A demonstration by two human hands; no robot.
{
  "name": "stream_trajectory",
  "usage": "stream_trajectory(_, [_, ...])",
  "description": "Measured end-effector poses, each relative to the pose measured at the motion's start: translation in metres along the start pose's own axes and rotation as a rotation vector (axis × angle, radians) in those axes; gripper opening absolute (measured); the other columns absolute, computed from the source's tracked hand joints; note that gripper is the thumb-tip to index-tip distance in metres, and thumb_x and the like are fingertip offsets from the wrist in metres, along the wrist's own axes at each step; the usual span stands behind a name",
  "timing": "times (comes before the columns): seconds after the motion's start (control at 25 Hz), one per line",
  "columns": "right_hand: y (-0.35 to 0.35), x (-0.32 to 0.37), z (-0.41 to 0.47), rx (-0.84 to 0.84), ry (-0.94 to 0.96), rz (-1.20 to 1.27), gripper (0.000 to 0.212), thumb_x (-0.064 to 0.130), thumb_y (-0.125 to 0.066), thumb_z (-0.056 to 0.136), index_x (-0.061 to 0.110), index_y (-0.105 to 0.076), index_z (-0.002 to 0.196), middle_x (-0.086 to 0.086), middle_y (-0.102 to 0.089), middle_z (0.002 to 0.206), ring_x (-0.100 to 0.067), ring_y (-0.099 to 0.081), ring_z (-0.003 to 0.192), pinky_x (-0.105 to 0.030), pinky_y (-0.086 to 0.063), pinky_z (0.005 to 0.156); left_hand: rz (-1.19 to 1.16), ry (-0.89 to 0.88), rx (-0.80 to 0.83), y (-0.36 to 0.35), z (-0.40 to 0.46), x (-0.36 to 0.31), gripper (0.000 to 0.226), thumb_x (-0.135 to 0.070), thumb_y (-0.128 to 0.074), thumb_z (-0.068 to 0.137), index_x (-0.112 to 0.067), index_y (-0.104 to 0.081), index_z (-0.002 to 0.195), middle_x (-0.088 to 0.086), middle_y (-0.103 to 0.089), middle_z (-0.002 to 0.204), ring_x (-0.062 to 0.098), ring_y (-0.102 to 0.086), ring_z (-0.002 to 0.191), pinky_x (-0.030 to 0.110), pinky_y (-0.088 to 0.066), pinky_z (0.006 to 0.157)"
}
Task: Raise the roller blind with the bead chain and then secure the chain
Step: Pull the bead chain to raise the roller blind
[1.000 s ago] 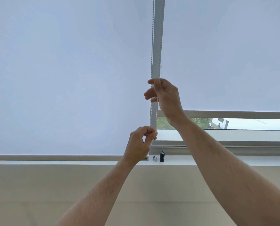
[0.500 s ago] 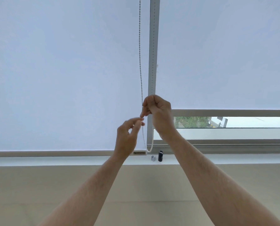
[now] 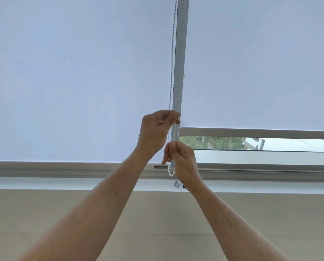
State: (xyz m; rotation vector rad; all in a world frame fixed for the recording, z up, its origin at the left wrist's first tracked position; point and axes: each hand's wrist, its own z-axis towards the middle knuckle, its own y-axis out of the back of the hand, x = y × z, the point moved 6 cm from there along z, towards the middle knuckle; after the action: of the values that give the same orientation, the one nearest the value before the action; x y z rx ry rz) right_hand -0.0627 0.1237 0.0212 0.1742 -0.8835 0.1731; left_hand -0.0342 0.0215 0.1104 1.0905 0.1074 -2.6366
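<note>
A white bead chain (image 3: pixel 173 53) hangs along the grey window post (image 3: pixel 180 53) between two white roller blinds. My left hand (image 3: pixel 154 129) pinches the chain between thumb and fingers just left of the post. Below it, my right hand (image 3: pixel 183 161) grips the chain too, and the chain's bottom loop (image 3: pixel 171 173) dangles beside that wrist. The left blind (image 3: pixel 78 81) reaches down to the frame. The right blind (image 3: pixel 261 63) is partly raised, its bottom bar (image 3: pixel 257 133) above a strip of open glass.
A small metal chain holder (image 3: pixel 176 184) sits on the white sill (image 3: pixel 63 182), with a dark object (image 3: pixel 184 186) mostly hidden behind my right wrist. A beige wall (image 3: pixel 44 213) lies below. Trees and a road show through the glass.
My hands have swapped heights on the chain: the left hand rose from below to above, and the right hand came down from beside the post to near the loop.
</note>
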Motion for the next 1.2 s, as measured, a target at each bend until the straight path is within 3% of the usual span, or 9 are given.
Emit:
stream_trajectory(0.16, [0.001, -0.017, -0.012, 0.085, -0.052, 0.007, 0.034, 0.029, -0.047, 0.101, 0.02, -0.068, 0.074, 0.001, -0.072, 0.062, -0.016, -0.067, 0.064, -0.026, -0.049, 0.07, 0.088, 0.002, 0.022, 0.002, -0.01, 0.014, 0.014, -0.019, -0.068, 0.09, -0.013, -0.072, 0.078, -0.013, -0.071, 0.064, 0.005, -0.066, 0.067, 0.023, -0.053, 0.074])
stream_trajectory(0.28, [0.007, -0.022, -0.013, 0.176, -0.085, 0.034, 0.051, 0.051, -0.045, 0.097, 0.011, -0.075, 0.084, -0.004, -0.078, 0.081, -0.014, -0.073, 0.082, -0.018, -0.049, 0.078, 0.094, 0.009, -0.01, 0.007, -0.017, 0.023, 0.014, -0.02, -0.067, 0.09, -0.016, -0.069, 0.077, -0.013, -0.069, 0.064, 0.006, -0.066, 0.067, 0.015, -0.049, 0.071])
stream_trajectory(0.36, [0.017, -0.018, -0.007, 0.111, -0.084, 0.079, 0.069, 0.072, -0.04, 0.088, 0.014, -0.076, 0.093, -0.004, -0.079, 0.092, -0.018, -0.073, 0.092, -0.025, -0.052, 0.081, 0.111, 0.0, 0.003, 0.008, -0.019, 0.026, 0.014, -0.021, -0.066, 0.09, -0.02, -0.068, 0.076, -0.01, -0.069, 0.065, 0.008, -0.065, 0.068, 0.018, -0.049, 0.071])
stream_trajectory(0.44, [0.027, -0.009, 0.006, -0.003, -0.077, 0.095, 0.073, 0.082, -0.035, 0.081, 0.024, -0.076, 0.093, -0.002, -0.079, 0.09, -0.02, -0.073, 0.09, -0.036, -0.053, 0.081, 0.169, -0.02, 0.032, 0.006, -0.024, 0.03, 0.013, -0.02, -0.065, 0.09, -0.017, -0.068, 0.078, -0.005, -0.07, 0.068, 0.015, -0.066, 0.071, 0.025, -0.052, 0.073])
stream_trajectory(0.56, [0.032, 0.016, 0.032, -0.078, -0.023, 0.04, 0.055, 0.068, -0.034, 0.093, 0.031, -0.074, 0.087, 0.002, -0.077, 0.079, -0.017, -0.073, 0.082, -0.037, -0.052, 0.077, 0.218, -0.019, 0.044, 0.002, -0.04, 0.043, 0.017, -0.017, -0.066, 0.091, -0.011, -0.066, 0.075, 0.0, -0.068, 0.066, 0.019, -0.063, 0.066, 0.023, -0.05, 0.067])
stream_trajectory(0.76, [0.017, 0.064, 0.069, -0.068, 0.083, 0.012, 0.026, 0.042, -0.048, 0.098, 0.026, -0.068, 0.094, 0.005, -0.075, 0.072, -0.009, -0.068, 0.068, -0.018, -0.049, 0.063, 0.256, 0.035, 0.089, -0.007, -0.059, 0.058, 0.021, -0.017, -0.066, 0.091, -0.018, -0.062, 0.07, -0.006, -0.065, 0.066, 0.006, -0.057, 0.065, 0.014, -0.043, 0.065])
stream_trajectory(0.92, [0.009, 0.072, 0.076, -0.078, 0.092, 0.051, 0.032, 0.029, -0.046, 0.1, 0.02, -0.065, 0.077, 0.004, -0.063, 0.054, -0.017, -0.059, 0.055, -0.032, -0.049, 0.063, 0.277, 0.058, 0.091, -0.011, -0.069, 0.062, 0.021, -0.016, -0.065, 0.091, -0.017, -0.06, 0.071, -0.01, -0.061, 0.065, 0.009, -0.056, 0.067, 0.021, -0.041, 0.062])
stream_trajectory(1.04, [0.011, 0.063, 0.063, -0.104, 0.08, 0.101, 0.037, 0.025, -0.045, 0.101, 0.018, -0.063, 0.07, 0.002, -0.059, 0.051, -0.023, -0.055, 0.055, -0.034, -0.045, 0.063, 0.254, 0.038, 0.112, -0.013, -0.084, 0.065, 0.02, -0.022, -0.064, 0.091, -0.014, -0.064, 0.073, -0.007, -0.064, 0.069, 0.014, -0.058, 0.073, 0.031, -0.047, 0.071])
stream_trajectory(1.2, [0.009, 0.057, 0.05, -0.127, 0.098, 0.097, 0.037, 0.024, -0.044, 0.103, 0.017, -0.063, 0.072, 0.003, -0.062, 0.05, -0.02, -0.057, 0.055, -0.029, -0.047, 0.062, 0.155, 0.054, 0.096, -0.007, -0.087, 0.062, 0.032, -0.042, -0.05, 0.089, -0.02, -0.073, 0.083, -0.006, -0.072, 0.085, 0.014, -0.063, 0.089, 0.031, -0.047, 0.079])
